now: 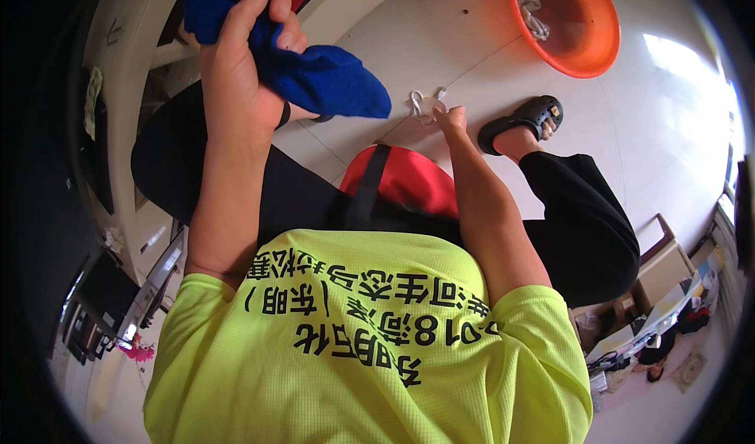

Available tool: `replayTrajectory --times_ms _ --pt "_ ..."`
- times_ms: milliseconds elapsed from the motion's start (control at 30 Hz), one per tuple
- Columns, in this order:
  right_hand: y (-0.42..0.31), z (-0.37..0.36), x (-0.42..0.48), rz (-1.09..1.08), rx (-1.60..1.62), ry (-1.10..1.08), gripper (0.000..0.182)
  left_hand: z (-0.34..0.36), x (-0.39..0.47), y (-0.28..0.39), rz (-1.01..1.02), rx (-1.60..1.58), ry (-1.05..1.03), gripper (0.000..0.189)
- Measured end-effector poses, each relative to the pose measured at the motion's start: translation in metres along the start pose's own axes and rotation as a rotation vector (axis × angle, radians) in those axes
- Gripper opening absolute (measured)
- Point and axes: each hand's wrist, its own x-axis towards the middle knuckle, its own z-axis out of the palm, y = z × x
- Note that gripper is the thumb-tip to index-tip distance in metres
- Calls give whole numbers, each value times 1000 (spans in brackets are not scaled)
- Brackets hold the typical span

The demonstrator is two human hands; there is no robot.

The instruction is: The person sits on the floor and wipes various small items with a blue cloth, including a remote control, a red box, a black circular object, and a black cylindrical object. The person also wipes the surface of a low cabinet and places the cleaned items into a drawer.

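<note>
My left hand (239, 84) is raised at the upper left, its fingers closed on a bright blue cloth (336, 81) that hangs out to both sides of the grip. Lower and further right, my right hand (453, 118) pinches a small, pale, translucent round object (432, 109). A looped white cable (416, 103) with a light-coloured plug (441, 92) lies against or hangs from that object, over the tiled floor. Whether the cable is fixed to the round object cannot be told.
An orange plastic basin (610, 54) with a whitish wet cloth (534, 22) stands at the upper right. Between my legs is a red seat (413, 175) with a black strap (370, 178). Beige furniture (354, 4) borders the left. A black clog (522, 119) is on my right foot.
</note>
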Motion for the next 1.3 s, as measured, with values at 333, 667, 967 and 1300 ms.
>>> replayTrajectory --times_ms 333,667,967,1300 --pt "-19 6 -1 82 87 62 40 5 13 -7 -15 16 -15 11" --pt "-25 -87 -27 146 1295 -544 12 4 -18 -4 48 148 -137 13" --pt "-127 -159 -191 -194 1774 -1420 15 23 -59 -67 76 201 -309 30" --pt "-126 -173 -260 -916 523 -796 19 4 -57 -55 135 458 -590 25"
